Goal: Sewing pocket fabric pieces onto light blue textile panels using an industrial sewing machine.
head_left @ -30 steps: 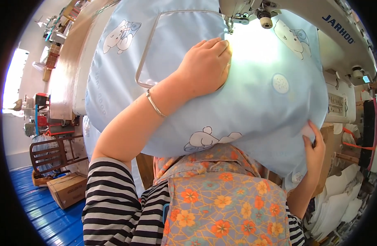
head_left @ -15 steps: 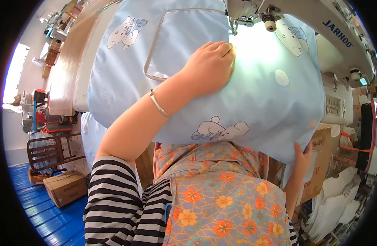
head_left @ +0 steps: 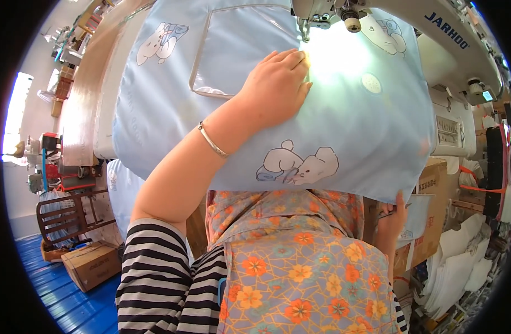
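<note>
Light blue fabric (head_left: 200,128) printed with white cartoon animals is spread over the machine bed and hangs towards me. A clear rectangular panel (head_left: 236,50) with grey edging is set into it. My left hand (head_left: 277,80) lies flat on the cloth beside the panel's right edge, fingers stretched towards the needle area (head_left: 305,36) of the sewing machine (head_left: 433,33), thumb slightly apart. At the cloth's near right corner, my right hand (head_left: 394,217) is below the edge with one finger raised against it. A small dark metal-looking thing (head_left: 384,211) shows in its curled fingers, too small to name.
The machine's lamp makes a bright glare on the cloth right of the needle. To the right stand a cardboard box (head_left: 433,206) and a pile of white pieces (head_left: 455,261). Another box (head_left: 91,264) sits on the blue floor (head_left: 55,292) at the left, near a brown slatted rack (head_left: 60,217).
The view has shifted slightly. My left hand stays on the cloth by the needle, its thumb now showing. The dark thing in my right hand has come into sight under the cloth's corner.
</note>
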### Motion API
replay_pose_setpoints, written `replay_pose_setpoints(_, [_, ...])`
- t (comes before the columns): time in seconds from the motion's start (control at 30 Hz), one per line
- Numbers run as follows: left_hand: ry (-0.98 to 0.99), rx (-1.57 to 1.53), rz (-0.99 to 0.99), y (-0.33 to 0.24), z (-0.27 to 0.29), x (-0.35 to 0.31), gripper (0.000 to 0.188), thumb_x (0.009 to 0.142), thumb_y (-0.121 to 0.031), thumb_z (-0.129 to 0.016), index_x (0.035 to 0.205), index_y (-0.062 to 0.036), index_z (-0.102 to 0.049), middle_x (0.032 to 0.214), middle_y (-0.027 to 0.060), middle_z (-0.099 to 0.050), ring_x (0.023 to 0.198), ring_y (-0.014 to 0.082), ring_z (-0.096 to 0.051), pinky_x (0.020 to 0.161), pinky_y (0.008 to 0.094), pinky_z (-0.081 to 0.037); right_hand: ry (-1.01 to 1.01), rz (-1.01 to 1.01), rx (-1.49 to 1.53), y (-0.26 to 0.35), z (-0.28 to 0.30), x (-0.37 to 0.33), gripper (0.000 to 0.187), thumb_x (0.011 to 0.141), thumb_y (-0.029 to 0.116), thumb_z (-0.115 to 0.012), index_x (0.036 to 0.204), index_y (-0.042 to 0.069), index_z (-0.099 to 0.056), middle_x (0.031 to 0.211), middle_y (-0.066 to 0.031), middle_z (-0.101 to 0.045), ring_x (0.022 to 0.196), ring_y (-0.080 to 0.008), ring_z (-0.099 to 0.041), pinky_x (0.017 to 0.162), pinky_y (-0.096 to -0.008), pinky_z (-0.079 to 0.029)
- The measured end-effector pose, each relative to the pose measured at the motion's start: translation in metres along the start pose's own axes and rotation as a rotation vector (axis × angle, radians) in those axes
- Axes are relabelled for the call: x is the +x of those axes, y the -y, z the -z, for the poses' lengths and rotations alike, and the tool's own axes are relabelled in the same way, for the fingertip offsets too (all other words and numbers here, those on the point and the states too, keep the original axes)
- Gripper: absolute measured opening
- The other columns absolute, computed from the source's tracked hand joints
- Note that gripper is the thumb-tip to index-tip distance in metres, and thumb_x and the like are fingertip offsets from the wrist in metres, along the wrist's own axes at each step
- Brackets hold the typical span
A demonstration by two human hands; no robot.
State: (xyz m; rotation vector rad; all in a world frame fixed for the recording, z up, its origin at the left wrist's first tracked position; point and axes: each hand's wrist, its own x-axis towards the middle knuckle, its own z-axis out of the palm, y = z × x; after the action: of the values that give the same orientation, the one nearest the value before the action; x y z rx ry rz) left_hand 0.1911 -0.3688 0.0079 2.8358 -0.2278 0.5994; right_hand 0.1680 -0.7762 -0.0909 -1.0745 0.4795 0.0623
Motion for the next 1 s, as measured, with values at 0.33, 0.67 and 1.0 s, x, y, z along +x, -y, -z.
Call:
replay_pose_setpoints(0.33, [-0.076, 0.044, -0.077, -0.002, 0.011, -0.012, 0.036, 0.087, -0.021, -0.061, 0.113, 0.0028, -0.06, 0.114, 0.0127, -0.061, 0.113, 0.0281, -0.055, 0.097, 0.0387, -0.045, -0.06, 0.086, 0.058, 0.012, -0.022, -0.008, 0.007, 0.091, 0.011, -0.061, 0.089, 0.009, -0.054, 0.066, 0.0043, -0.043, 0.05, -0.0039, -0.034, 0.043, -0.0205, -0.027])
replay_pose_setpoints(0.67, [0.053, 0.13, -0.029, 0.006, 0.014, -0.011, 0.031, 0.075, -0.004, -0.06, 0.105, -0.0061, -0.067, 0.098, 0.0055, -0.06, 0.096, 0.022, -0.058, 0.076, 0.0334, -0.053, 0.095, -0.025, 0.004, -0.015, -0.077, -0.035, 0.014, 0.089, 0.002, -0.06, 0.101, 0.007, -0.053, 0.075, 0.0036, -0.048, 0.054, -0.0065, -0.038, 0.048, -0.0229, -0.033])
replay_pose_setpoints(1.0, [-0.128, 0.124, -0.119, -0.006, 0.011, -0.019, 0.023, 0.074, -0.005, -0.061, 0.097, -0.0029, -0.064, 0.104, 0.0086, -0.063, 0.098, 0.0241, -0.06, 0.08, 0.0339, -0.053, 0.116, 0.193, -0.21, -0.001, -0.05, -0.033, 0.022, 0.089, 0.001, -0.061, 0.11, 0.003, -0.056, 0.082, 0.0025, -0.057, 0.058, -0.0025, -0.042, 0.05, -0.021, -0.032])
